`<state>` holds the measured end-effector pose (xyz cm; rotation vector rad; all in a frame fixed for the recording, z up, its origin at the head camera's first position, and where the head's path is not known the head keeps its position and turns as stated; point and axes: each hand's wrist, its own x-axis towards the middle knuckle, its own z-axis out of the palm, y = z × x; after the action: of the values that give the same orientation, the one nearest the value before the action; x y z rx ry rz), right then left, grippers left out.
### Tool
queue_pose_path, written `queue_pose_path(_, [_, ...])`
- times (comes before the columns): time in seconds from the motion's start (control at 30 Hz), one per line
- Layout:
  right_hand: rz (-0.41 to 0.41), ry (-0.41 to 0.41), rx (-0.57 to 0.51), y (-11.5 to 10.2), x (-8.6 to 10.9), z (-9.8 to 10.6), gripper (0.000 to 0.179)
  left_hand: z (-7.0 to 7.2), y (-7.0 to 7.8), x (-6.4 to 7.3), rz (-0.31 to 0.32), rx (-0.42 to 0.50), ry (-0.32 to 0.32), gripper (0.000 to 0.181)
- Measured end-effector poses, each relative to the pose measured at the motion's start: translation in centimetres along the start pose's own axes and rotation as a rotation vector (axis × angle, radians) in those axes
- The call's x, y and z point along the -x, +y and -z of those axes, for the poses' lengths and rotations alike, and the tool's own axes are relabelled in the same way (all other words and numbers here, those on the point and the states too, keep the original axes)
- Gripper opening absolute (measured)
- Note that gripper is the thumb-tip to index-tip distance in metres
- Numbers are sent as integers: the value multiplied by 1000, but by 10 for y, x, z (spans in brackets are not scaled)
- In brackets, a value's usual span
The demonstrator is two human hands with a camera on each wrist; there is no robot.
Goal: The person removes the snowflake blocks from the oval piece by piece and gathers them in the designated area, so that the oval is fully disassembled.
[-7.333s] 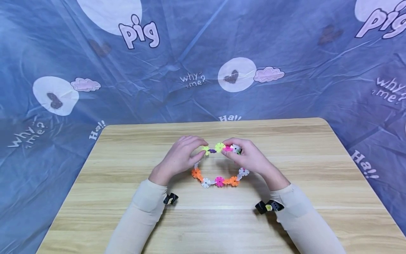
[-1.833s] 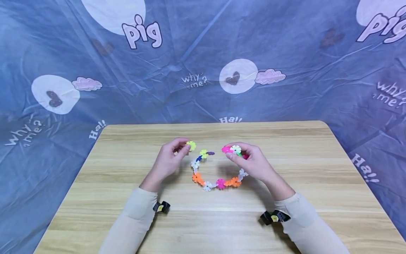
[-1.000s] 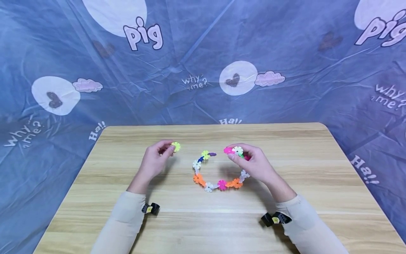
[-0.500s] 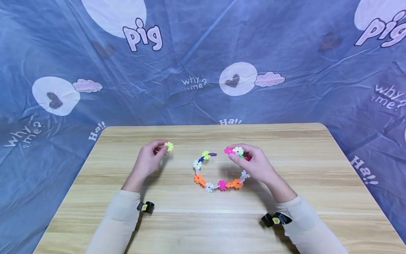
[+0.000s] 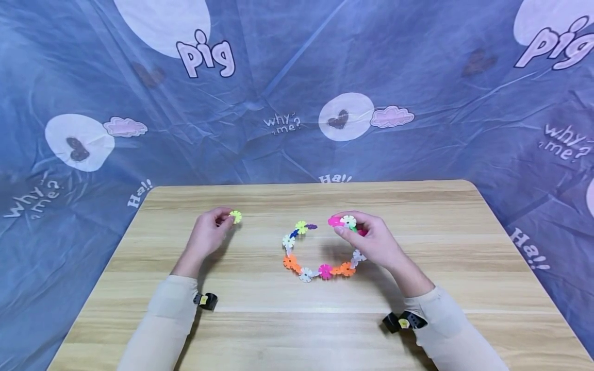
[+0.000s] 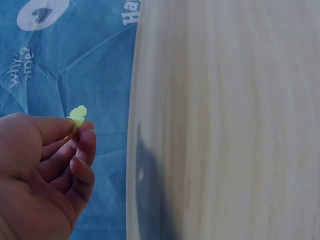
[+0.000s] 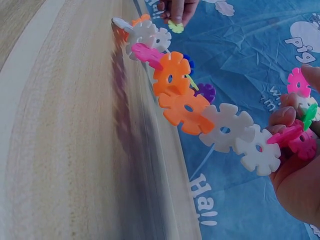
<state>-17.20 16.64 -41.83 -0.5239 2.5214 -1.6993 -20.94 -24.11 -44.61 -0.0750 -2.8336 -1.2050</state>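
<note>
My left hand (image 5: 211,232) pinches a single yellow-green snowflake disc (image 5: 236,217) between thumb and fingers, well left of the chain. In the left wrist view that yellow disc (image 6: 77,116) shows at the fingertips. My right hand (image 5: 368,236) grips the pink, white and green end of a chain of snowflake discs (image 5: 325,271). The chain curves round in an open ring through white, orange, pink, blue and yellow discs. A purple disc (image 5: 312,226) forms its other end, apart from the pink disc (image 5: 335,221) at my right fingertips. My palm hides some discs on the right.
A wood-grain table (image 5: 278,330) lies beneath both hands. Behind it hangs a blue printed cloth (image 5: 260,67). Black wrist cameras (image 5: 206,301) sit on both sleeves.
The yellow disc, earlier in the chain between the purple and pink discs, has come off in my left hand. That hand has moved left with it; my right hand has stayed nearly still lately.
</note>
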Motion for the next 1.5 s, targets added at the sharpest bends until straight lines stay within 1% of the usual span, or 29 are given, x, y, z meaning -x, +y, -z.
queue_pose_path(0.13, [-2,-2,-7,0,0,0,25,1,-8,-2,12,-21,-8,29])
queue_pose_path(0.4, [4,-11,-18,-1,0,-1,24,6,-19,-4,81,-64,-47,30])
queue_pose_path(0.57, [13,-7,-17,-1,0,-2,24,9,-25,-7,112,-123,-79,31])
queue_pose_path(0.8, [19,-7,-17,-2,0,-3,24,12,-28,-7,131,-198,-104,26])
queue_pose_path(1.03, [25,-4,-14,1,0,-4,23,12,-29,-6,135,-252,-85,25])
queue_pose_path(1.23, [33,-5,1,1,-1,-5,24,12,-27,-4,137,-264,-69,25])
queue_pose_path(1.37, [34,-6,10,1,-1,-5,24,12,-22,-3,121,-250,-48,27])
queue_pose_path(1.5, [32,-1,19,2,0,-5,24,10,-17,-2,85,-214,-19,28])
